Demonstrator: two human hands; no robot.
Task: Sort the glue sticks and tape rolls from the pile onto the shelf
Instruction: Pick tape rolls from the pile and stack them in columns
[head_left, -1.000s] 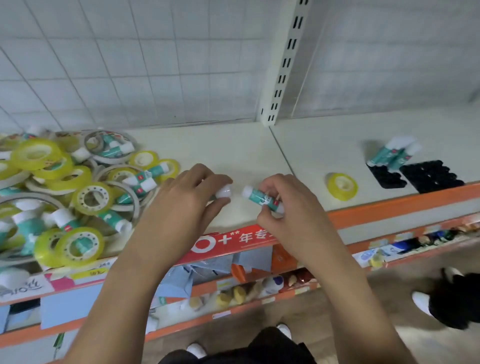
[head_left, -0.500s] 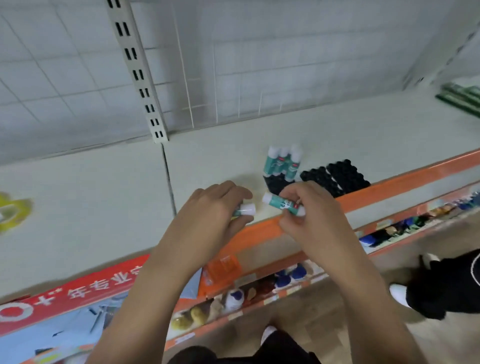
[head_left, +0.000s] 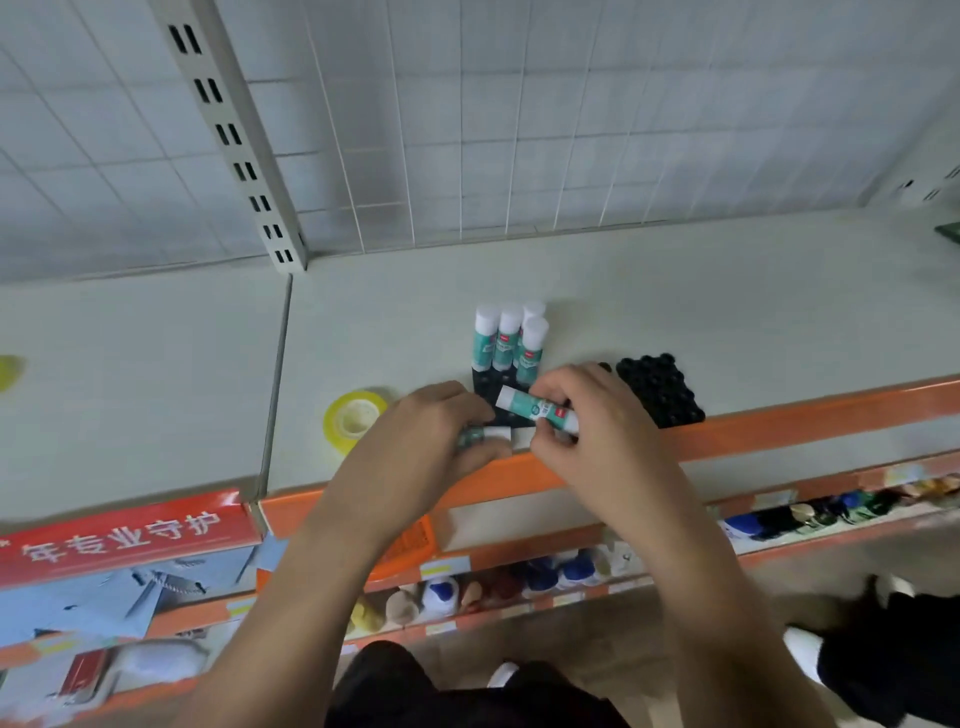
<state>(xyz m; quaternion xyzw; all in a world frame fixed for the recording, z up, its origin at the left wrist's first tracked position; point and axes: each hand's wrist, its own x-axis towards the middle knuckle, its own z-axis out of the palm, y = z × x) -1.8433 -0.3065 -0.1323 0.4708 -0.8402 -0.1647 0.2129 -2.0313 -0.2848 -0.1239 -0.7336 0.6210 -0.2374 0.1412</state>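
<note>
Both hands hover over the front of the shelf (head_left: 675, 291), almost touching each other. The right hand (head_left: 592, 421) pinches a glue stick (head_left: 535, 409) between thumb and fingertips. The stick lies nearly flat, with its white cap pointing toward the left hand. The left hand (head_left: 415, 447) is curled round a second stick (head_left: 488, 434). Only the white end and a bit of green poke out past its fingers, just under the first stick.

Just beyond the right hand's fingers, four sticks (head_left: 506, 338) stand upright and packed together in a black tray (head_left: 484, 383). Another black tray (head_left: 661, 389) sits just right of that hand, against the orange rail (head_left: 805, 415). A yellow tape roll (head_left: 354, 419) lies flat just left of the left hand's knuckles. A yellow scrap (head_left: 8, 371) shows well off to the left, too cut off to tell what it is.
</note>
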